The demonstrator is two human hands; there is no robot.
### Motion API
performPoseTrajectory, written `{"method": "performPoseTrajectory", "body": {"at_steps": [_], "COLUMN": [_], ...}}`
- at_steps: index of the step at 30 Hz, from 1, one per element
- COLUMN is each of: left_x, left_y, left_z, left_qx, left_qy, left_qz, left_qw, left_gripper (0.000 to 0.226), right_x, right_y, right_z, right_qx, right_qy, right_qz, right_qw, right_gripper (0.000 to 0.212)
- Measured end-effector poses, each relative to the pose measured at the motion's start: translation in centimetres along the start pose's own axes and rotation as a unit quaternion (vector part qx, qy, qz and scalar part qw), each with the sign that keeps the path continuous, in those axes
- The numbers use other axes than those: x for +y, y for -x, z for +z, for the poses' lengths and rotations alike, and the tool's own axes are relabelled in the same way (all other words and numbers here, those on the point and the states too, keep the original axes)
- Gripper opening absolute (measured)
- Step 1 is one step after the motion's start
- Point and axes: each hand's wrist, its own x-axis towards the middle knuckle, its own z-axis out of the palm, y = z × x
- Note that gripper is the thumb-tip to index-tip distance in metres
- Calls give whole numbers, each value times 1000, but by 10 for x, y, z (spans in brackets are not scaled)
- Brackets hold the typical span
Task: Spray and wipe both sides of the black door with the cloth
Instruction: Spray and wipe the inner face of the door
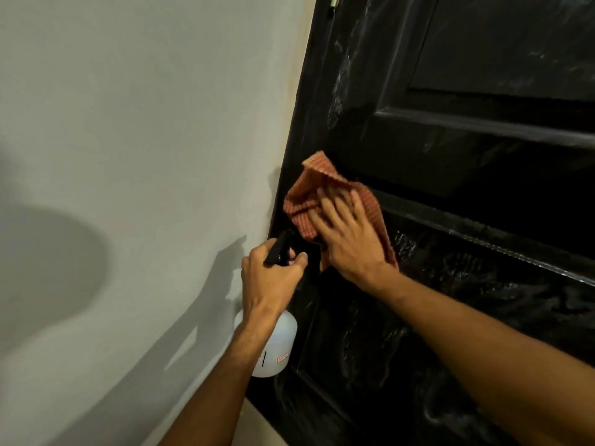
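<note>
The black panelled door (pixel 450 140) fills the right half of the view, its surface streaked with wet spray marks. My right hand (pixel 347 233) lies flat with spread fingers on an orange checked cloth (pixel 309 194), pressing it against the door near its left edge. My left hand (pixel 270 278) grips the black trigger head of a white spray bottle (pixel 280 346), held just left of the cloth and close to the door's edge. The bottle's body hangs below my wrist.
A pale grey wall (pixel 128 156) takes up the left half, with shadows of my arms and head on it. A light metal hinge (pixel 335 1) shows at the door's top left edge. A strip of pale floor or skirting (pixel 254 426) shows below.
</note>
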Motion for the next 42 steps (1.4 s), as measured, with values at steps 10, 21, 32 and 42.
{"method": "performPoseTrajectory", "body": {"at_steps": [10, 21, 32, 42], "left_x": [21, 52, 80, 116], "left_y": [27, 66, 95, 141], "left_z": [11, 45, 69, 87], "left_qx": [-51, -90, -129, -201], "left_qy": [-2, 10, 11, 28], "left_qz": [16, 37, 48, 51], "left_qw": [999, 995, 990, 978], "left_gripper": [20, 24, 22, 20], "right_x": [43, 53, 80, 113], "right_y": [65, 143, 235, 304], "right_z": [-30, -43, -50, -68], "right_qx": [57, 49, -1, 61], "right_qy": [-39, -38, 13, 18], "right_qz": [84, 128, 161, 303], "right_qw": [994, 990, 987, 951], "right_gripper": [73, 71, 71, 56]}}
